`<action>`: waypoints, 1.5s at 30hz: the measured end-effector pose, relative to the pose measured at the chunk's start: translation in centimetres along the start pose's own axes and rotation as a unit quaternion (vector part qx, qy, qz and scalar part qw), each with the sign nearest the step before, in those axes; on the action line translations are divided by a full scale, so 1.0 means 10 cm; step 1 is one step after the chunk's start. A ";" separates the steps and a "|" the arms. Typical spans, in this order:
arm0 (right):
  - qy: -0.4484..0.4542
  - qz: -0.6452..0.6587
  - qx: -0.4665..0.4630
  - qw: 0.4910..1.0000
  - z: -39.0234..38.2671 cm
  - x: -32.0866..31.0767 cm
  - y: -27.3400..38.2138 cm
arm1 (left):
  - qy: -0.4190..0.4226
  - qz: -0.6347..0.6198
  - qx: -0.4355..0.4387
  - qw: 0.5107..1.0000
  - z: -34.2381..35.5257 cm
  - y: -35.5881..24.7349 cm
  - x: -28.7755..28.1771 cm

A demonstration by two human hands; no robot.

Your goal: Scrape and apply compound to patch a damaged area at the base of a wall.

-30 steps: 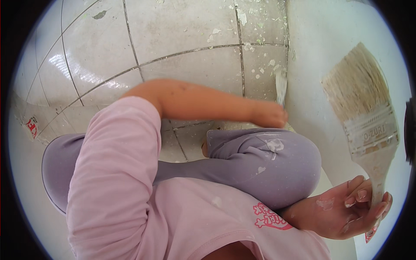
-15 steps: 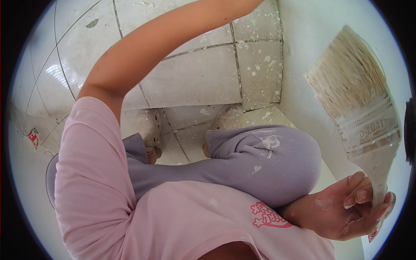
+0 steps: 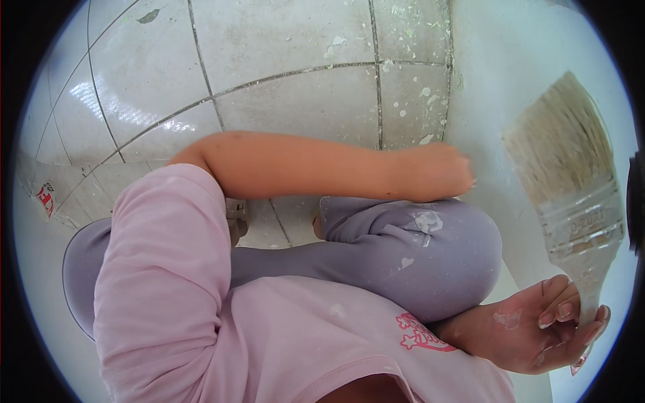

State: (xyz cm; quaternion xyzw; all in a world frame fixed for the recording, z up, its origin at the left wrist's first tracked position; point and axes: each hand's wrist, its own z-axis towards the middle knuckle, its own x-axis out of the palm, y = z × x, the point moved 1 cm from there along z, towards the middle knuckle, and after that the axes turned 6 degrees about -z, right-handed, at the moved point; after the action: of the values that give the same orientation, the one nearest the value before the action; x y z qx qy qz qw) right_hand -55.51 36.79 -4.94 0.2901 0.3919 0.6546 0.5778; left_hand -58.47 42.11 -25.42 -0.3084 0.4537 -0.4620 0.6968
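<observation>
The person's right hand (image 3: 541, 329) pinched 1 wide paintbrush (image 3: 564, 151) by its handle, between thumb and fingers. The brush lay beyond that hand, its long axis running away from the person and leaning slightly left, bristles at the far end. The left hand (image 3: 437, 171), farther from the handle, lay left of the bristles and apart from them, near the pale wall (image 3: 480, 80); its fingers curled out of sight, so whether they gripped anything could not be told. At far left, 1 red-printed item (image 3: 46, 200) might have been a container; its contents could not be made out.
</observation>
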 end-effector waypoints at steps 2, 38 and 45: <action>0.038 0.032 0.020 0.999 0.05 -0.07 0.02 | -0.053 0.030 -0.019 0.998 0.13 -0.03 -0.26; 0.369 -0.347 0.045 0.861 0.13 0.21 -1.59 | -0.423 -0.183 -0.417 0.784 -0.50 0.98 -0.08; 0.401 -0.333 0.039 0.853 -0.01 0.19 -1.98 | -0.403 -0.118 -0.377 0.825 -0.42 1.04 0.00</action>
State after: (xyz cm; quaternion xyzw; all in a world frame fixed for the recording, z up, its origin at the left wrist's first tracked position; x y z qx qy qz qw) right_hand -45.49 39.17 -21.91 -0.1229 0.6881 0.4669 0.5417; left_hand -58.56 46.02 -35.89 -0.7570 0.2310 -0.1683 0.5876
